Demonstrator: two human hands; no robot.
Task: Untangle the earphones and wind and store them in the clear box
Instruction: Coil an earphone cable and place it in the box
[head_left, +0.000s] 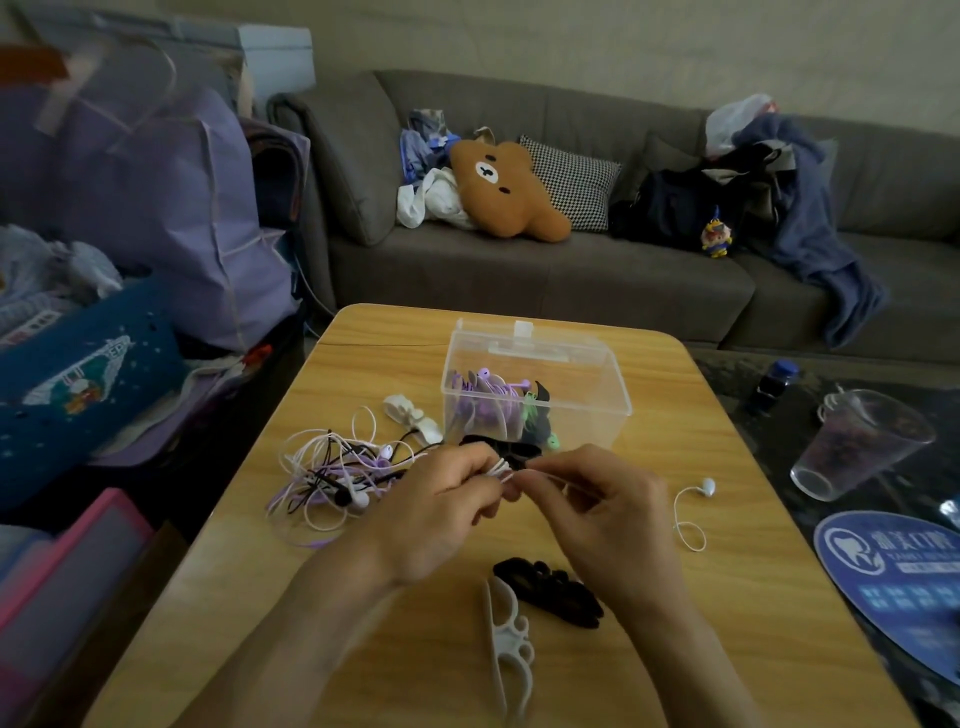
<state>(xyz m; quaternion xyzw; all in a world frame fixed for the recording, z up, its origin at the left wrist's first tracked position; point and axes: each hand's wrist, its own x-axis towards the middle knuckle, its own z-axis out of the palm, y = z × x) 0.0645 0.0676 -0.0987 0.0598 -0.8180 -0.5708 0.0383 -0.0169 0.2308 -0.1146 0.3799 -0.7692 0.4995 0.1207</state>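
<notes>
Over the middle of the wooden counter (675, 415), the left hand (436, 512) and right hand (605, 512) pinch a thin white earphone cable (503, 470) between curled fingers; its earbud (706, 487) lies toward the right edge. The lidded clear plastic box (582, 384) stands near the far edge, a tangle of white, purple and black earphones (337, 478) toward the left edge.

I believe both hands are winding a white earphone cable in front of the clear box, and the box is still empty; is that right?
Not quite: the clear box is not empty. The head view shows purple, green and black wound earphones already inside it. The rest holds: the left hand and right hand hold a white earphone cable in front of the box.
</notes>
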